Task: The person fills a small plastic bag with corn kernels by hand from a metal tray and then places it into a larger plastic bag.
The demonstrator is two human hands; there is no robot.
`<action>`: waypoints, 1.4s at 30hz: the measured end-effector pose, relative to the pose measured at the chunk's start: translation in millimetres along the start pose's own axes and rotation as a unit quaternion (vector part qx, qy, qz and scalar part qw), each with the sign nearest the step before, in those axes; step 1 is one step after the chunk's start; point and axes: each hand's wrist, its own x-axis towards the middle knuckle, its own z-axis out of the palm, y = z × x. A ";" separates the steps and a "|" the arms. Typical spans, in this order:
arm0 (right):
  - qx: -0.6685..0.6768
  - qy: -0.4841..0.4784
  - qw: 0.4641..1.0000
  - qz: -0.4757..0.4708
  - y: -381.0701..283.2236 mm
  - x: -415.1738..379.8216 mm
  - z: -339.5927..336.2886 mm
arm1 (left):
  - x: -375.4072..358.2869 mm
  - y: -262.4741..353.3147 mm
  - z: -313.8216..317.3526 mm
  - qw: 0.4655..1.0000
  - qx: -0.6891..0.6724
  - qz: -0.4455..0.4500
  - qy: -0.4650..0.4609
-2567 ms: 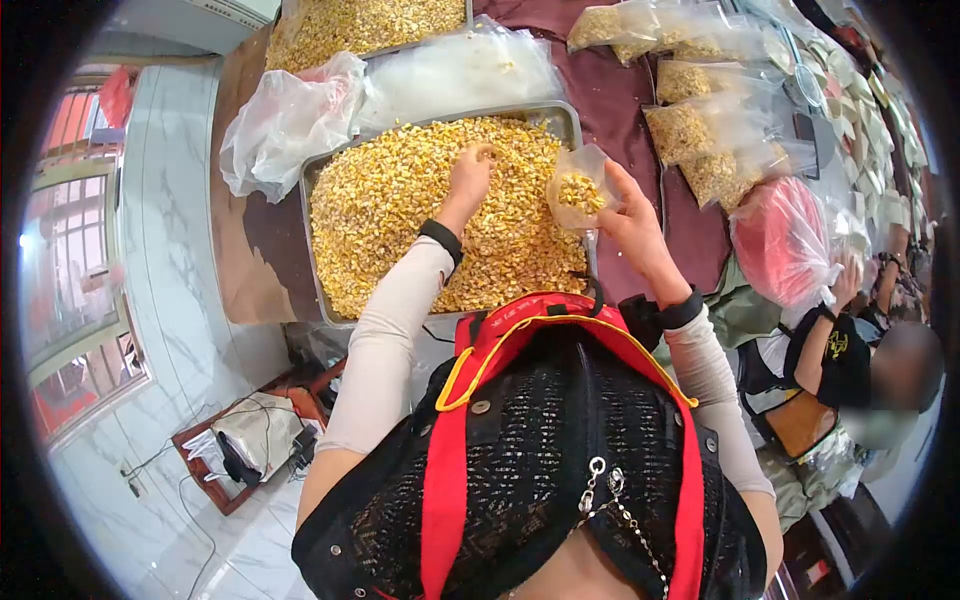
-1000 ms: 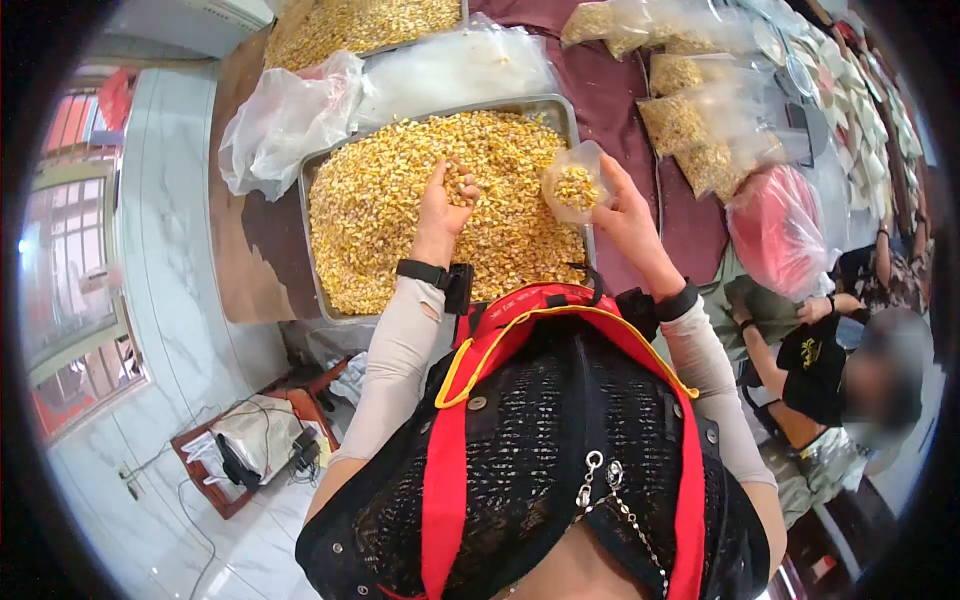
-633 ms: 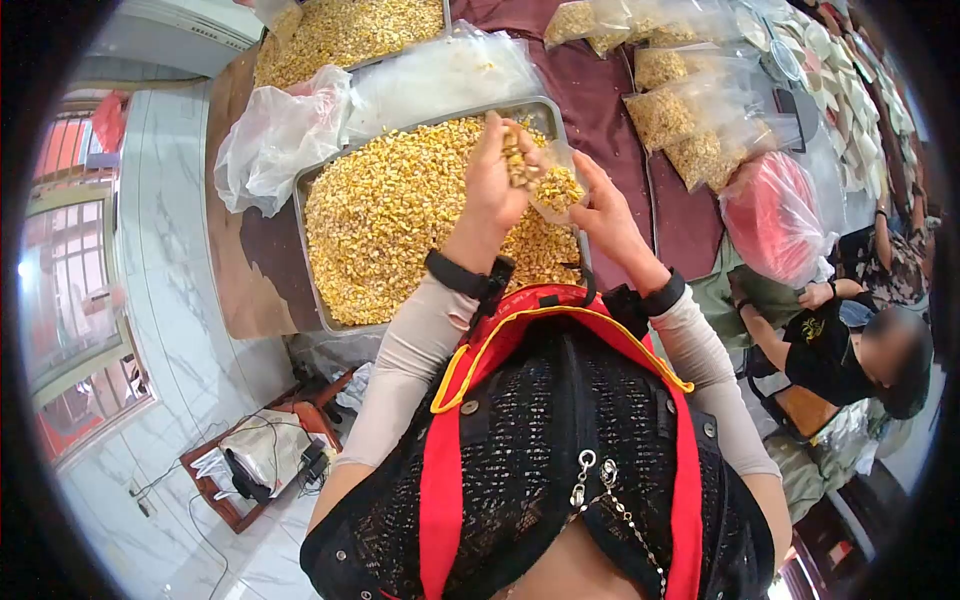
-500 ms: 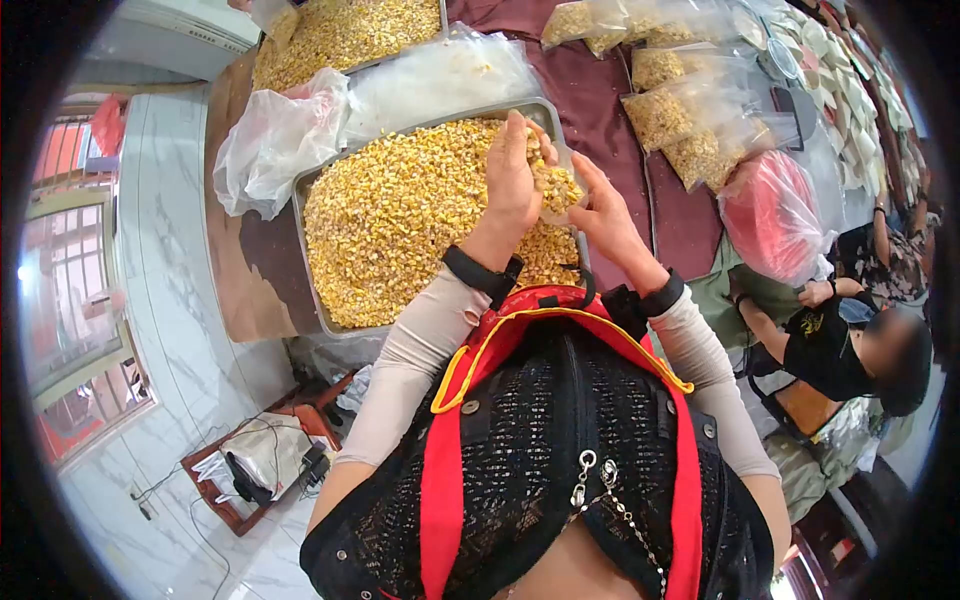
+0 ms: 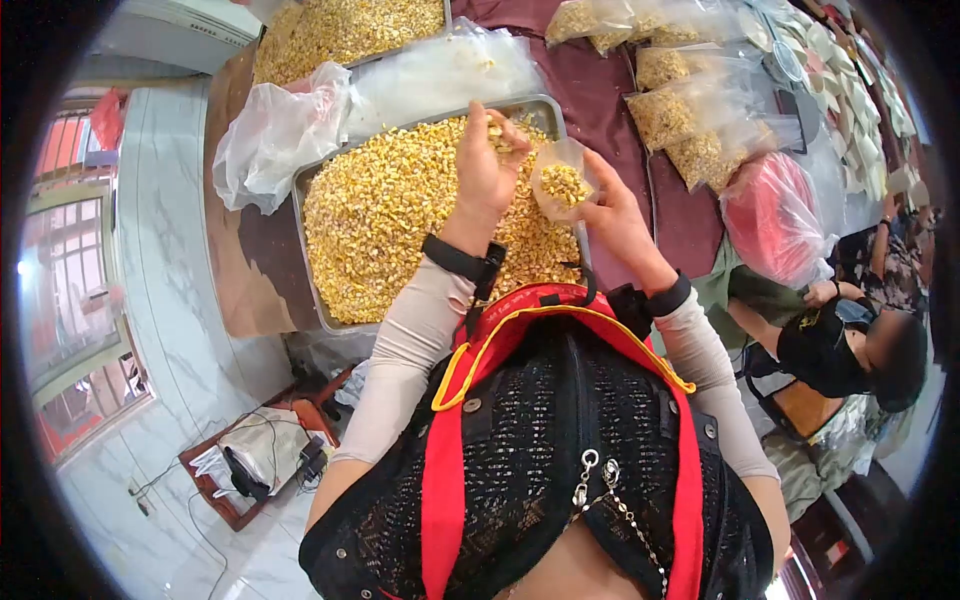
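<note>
Yellow corn kernels (image 5: 390,210) are heaped in a metal tray (image 5: 313,300) in front of me. Over the heap, my left hand (image 5: 486,170) is cupped with its fingers curled round some kernels. To its right, my right hand (image 5: 612,205) grips a small clear plastic bag (image 5: 566,178) by its right side, thumb in front. Some kernels lie in the bottom of that bag, and it hangs above the tray's right edge. A small gap separates my left fingertips from the bag.
A second corn tray (image 5: 350,30) is at the top. Crumpled plastic (image 5: 280,140) lies on the left, flat plastic bags (image 5: 440,80) behind the near tray. Filled bags (image 5: 690,125) and a red bundle (image 5: 770,215) are on the right, near a seated person (image 5: 830,345).
My hands have moved apart. My left hand has shifted left and slightly up with kernels in it; the bag in my right hand now shows openly with kernels inside.
</note>
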 end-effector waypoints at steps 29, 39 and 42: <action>0.177 0.066 0.977 0.094 -36.3 -13.7 -26.1 | 21.6 6.9 -170.6 0.348 0.899 0.209 -0.165; 0.158 0.050 0.982 0.088 -31.7 -9.6 -29.4 | -2.6 -46.2 -169.3 0.322 0.904 0.158 -0.234; 0.128 0.026 0.984 0.122 -35.2 -9.8 -29.5 | -3.8 -35.4 -174.8 0.331 0.895 0.144 -0.263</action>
